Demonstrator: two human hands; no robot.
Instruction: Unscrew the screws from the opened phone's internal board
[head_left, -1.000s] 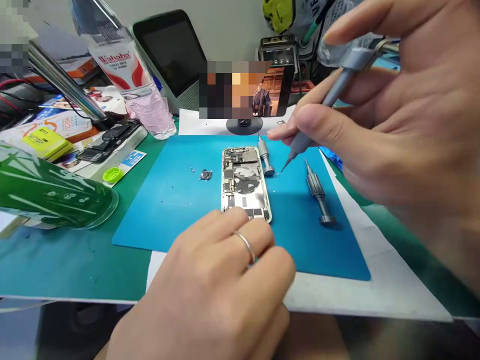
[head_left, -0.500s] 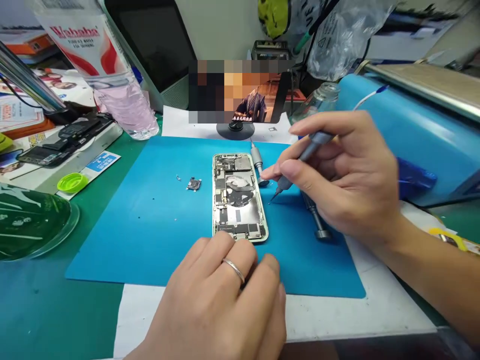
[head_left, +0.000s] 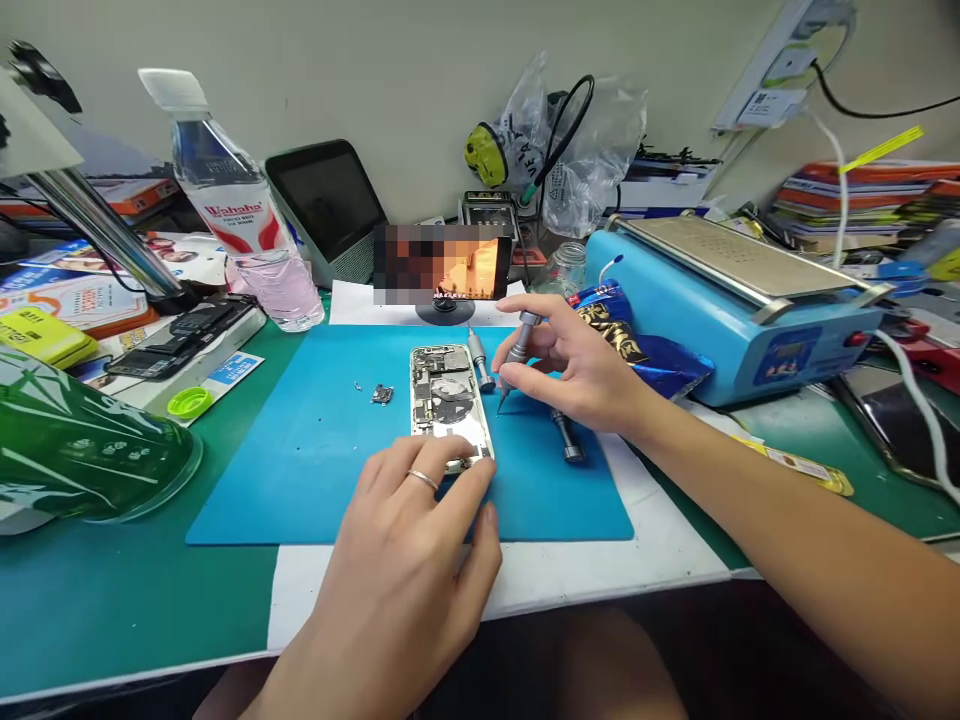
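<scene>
An opened phone [head_left: 450, 385], its inner boards and metal plate showing, lies on the blue mat [head_left: 300, 500]. My left hand [head_left: 427, 540] rests over its lower end, palm down, fingers bent but apart, index fingertip at the bottom corner. Some of its fingertips are hidden. To the right of the phone, my right hand [head_left: 574, 365] pinches a grey precision screwdriver [head_left: 517, 350], tilted with its tip down at the mat. A second screwdriver [head_left: 480, 360] lies against the phone's right side, and a third screwdriver [head_left: 566, 435] sits under my right hand. Left of the phone is a small dark component [head_left: 382, 394].
A green glass [head_left: 97, 440] and a water bottle [head_left: 255, 240] stand on the left. Behind the mat, a phone playing video [head_left: 472, 268] is on a round stand. A blue heating machine [head_left: 720, 320] and a blue foil packet [head_left: 667, 365] flank the right. Tiny specks dot the mat.
The view has pulled back and up, showing more of the bench. My left hand has moved onto the phone's lower end and its fingers have spread. My right hand still holds the screwdriver, now more upright.
</scene>
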